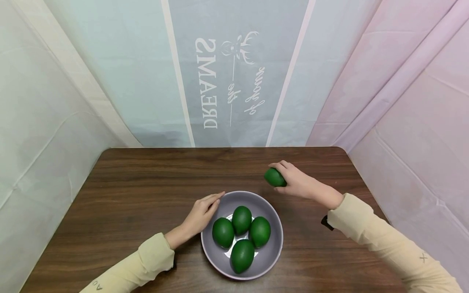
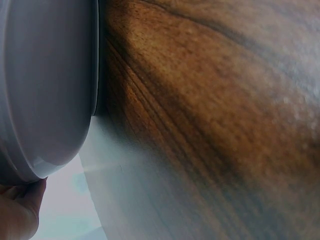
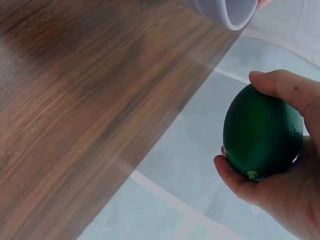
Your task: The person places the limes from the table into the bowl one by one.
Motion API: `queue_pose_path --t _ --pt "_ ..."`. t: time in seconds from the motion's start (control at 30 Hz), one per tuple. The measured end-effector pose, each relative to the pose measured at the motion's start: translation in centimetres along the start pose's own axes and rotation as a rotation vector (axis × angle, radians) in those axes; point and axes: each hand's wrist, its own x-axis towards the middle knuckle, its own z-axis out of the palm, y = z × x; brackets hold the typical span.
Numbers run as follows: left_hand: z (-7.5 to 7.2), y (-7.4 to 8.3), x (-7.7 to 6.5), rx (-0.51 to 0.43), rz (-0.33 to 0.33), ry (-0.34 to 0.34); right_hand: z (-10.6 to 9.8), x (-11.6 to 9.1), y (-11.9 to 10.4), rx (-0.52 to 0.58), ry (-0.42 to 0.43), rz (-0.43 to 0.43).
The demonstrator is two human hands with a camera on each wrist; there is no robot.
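Note:
A glossy green lime (image 3: 262, 131) with a small pale stem end is held in my right hand (image 1: 298, 181), thumb on one side and fingers on the other. That hand is above the table, to the right of and beyond the bowl. The grey bowl (image 1: 272, 258) holds several more limes, one of them the nearest lime (image 1: 242, 255). My left hand (image 1: 200, 213) rests along the bowl's left rim with fairly straight fingers. In the left wrist view, its fingertips (image 2: 35, 192) touch the bowl's outer wall (image 2: 50, 75) near the rim.
Everything stands on a dark wood-grain table (image 1: 146, 175). Behind its far edge hangs a pale blue and grey cloth (image 1: 146, 81) with mirrored lettering. Light cloth walls (image 1: 414, 122) close in the sides. A dark strap piece (image 1: 327, 223) shows under the right cuff.

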Motion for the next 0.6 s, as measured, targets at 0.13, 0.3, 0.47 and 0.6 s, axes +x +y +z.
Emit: queue_pose_path --t 0.13,0.3,0.47,0.6 --pt "0.0 0.0 0.0 0.001 -0.002 0.000 0.0 0.1 -0.4 -0.006 -0.006 -0.011" --pt "0.0 0.0 0.0 0.004 -0.003 -0.001 0.0 0.2 -0.9 -0.009 0.001 -0.035" --pt "0.0 0.0 0.0 0.002 -0.004 0.001 0.1 0.2 -1.5 -0.014 0.009 -0.062" --pt "0.0 0.0 0.0 -0.001 -0.006 -0.002 0.1 0.3 -1.8 -0.009 0.004 -0.062"
